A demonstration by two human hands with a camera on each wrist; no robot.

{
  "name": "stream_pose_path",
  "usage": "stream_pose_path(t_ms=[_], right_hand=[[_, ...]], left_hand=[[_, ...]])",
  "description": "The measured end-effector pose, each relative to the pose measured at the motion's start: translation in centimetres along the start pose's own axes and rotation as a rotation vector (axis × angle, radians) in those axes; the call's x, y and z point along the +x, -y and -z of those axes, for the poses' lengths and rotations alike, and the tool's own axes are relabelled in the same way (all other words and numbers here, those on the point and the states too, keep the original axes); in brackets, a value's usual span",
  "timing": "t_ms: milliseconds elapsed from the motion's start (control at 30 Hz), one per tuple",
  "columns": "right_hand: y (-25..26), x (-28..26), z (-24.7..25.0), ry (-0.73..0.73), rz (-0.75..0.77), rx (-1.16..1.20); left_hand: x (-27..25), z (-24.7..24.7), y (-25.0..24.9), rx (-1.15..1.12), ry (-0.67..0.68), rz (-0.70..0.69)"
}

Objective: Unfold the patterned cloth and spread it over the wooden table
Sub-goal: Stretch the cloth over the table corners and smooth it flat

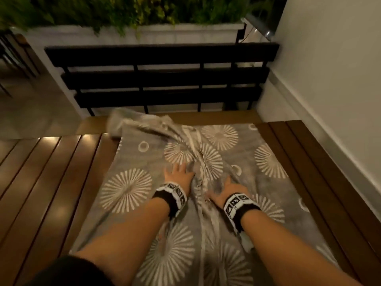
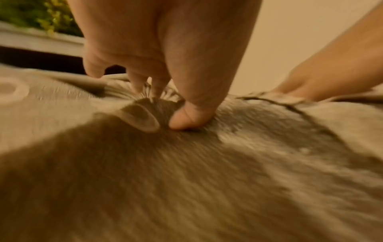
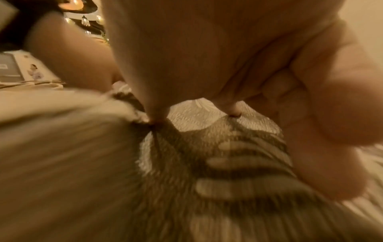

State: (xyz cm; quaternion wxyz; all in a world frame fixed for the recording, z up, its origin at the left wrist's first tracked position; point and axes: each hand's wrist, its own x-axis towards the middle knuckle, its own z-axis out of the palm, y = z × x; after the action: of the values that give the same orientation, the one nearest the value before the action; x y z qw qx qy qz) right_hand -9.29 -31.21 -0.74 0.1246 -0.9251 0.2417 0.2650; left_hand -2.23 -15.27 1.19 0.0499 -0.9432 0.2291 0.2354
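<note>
A grey patterned cloth (image 1: pixel 127 188) with white sunburst circles lies along the middle of the wooden slatted table (image 1: pixel 51 182). A bunched ridge (image 1: pixel 203 168) runs lengthwise down its centre, and its far left corner (image 1: pixel 121 124) is crumpled. My left hand (image 1: pixel 179 174) rests flat on the cloth just left of the ridge, fingers spread. My right hand (image 1: pixel 228 190) lies flat just right of it. In the left wrist view the left hand (image 2: pixel 165 65) presses its fingertips into the cloth (image 2: pixel 186 180). In the right wrist view the right hand (image 3: pixel 207 57) touches the cloth (image 3: pixel 82 163) beside the ridge.
A black slatted bench (image 1: pixel 165 79) stands beyond the table's far edge. Behind it is a white planter (image 1: pixel 185 34) with green plants. A white wall (image 1: pixel 329 79) runs close along the table's right side. Bare wooden slats show left and right of the cloth.
</note>
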Motion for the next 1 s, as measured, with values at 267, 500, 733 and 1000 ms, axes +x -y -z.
stream_pose_path(t_ms=[267, 500, 733, 1000], right_hand=[[2.4, -1.4, -0.2, -0.009, 0.136, -0.227], [2.3, -2.4, -2.5, 0.087, 0.22, -0.165], [0.6, -3.3, -1.6, 0.167, 0.218, -0.206], [1.5, -4.7, -2.8, 0.198, 0.139, -0.151]], left_hand=[[-9.2, -8.2, 3.4, -0.22, 0.111, 0.211], [-14.7, -8.7, 0.2, -0.284, 0.272, 0.297], [-12.0, -7.0, 5.3, -0.307, 0.176, 0.184], [-9.7, -6.7, 9.4, -0.226, 0.188, 0.161]])
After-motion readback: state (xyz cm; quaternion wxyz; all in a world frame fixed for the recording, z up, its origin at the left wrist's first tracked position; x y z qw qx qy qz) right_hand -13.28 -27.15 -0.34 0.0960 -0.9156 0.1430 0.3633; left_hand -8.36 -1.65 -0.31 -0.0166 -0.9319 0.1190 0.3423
